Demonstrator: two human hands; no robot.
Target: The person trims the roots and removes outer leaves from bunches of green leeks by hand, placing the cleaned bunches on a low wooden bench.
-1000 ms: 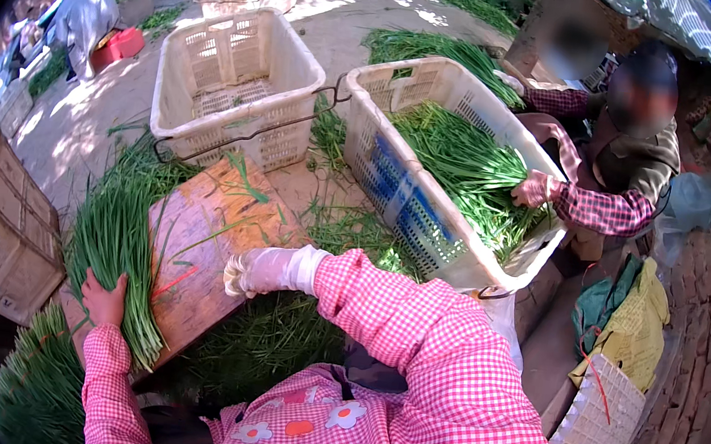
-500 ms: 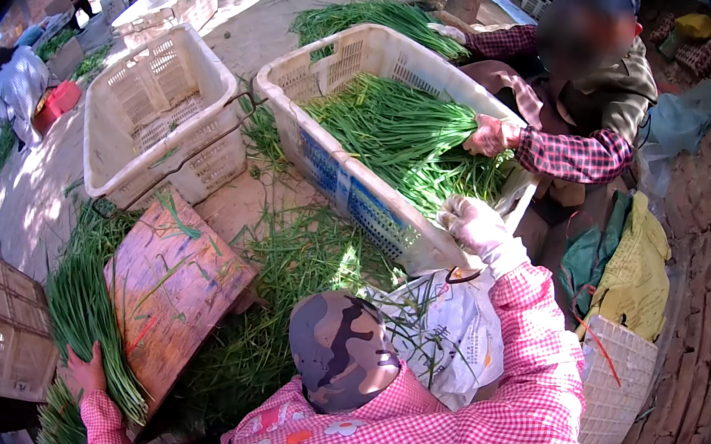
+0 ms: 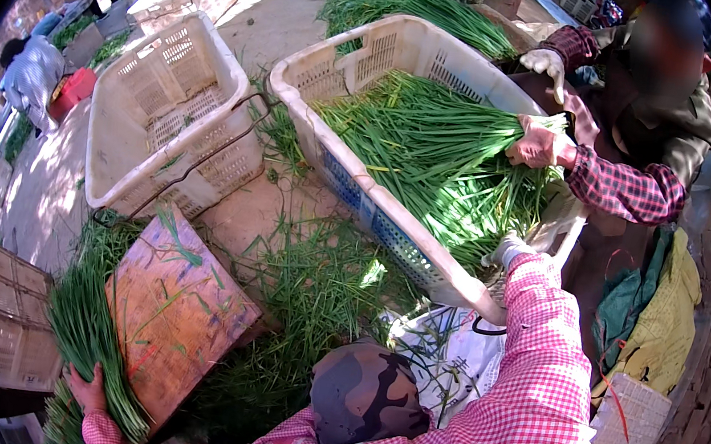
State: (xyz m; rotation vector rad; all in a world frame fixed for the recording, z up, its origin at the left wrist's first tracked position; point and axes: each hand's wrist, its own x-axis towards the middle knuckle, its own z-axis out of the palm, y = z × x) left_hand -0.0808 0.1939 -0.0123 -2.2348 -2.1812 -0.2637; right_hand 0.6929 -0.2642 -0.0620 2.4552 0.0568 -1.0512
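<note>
At the lower left, my bare left hand [image 3: 87, 388] rests with its fingers apart against a long bunch of green chives [image 3: 92, 313], beside a tilted wooden board [image 3: 175, 297]. My right hand [image 3: 509, 248], in a pale glove, reaches over the near right corner of a white plastic crate [image 3: 410, 247]. It is at the loose chives [image 3: 420, 141] inside, and its fingers are mostly hidden. Across the crate, a co-worker's bare hand [image 3: 538, 144] grips the ends of a chive bundle. That person's other hand [image 3: 545, 65], gloved, is raised over the crate's far side.
An upright white crate [image 3: 162, 125] with a wire handle stands to the left. Loose trimmings [image 3: 321, 280] cover the ground before me. Another crate [image 3: 7, 311] sits at the far left. More chives [image 3: 419, 15] lie behind the crate. Yellow sacking [image 3: 662, 316] is at right.
My right hand has gone from the crate's rim down to the chives inside. The co-worker's gloved hand has left the chives behind the crate and lifted. My left hand stays by its bunch.
</note>
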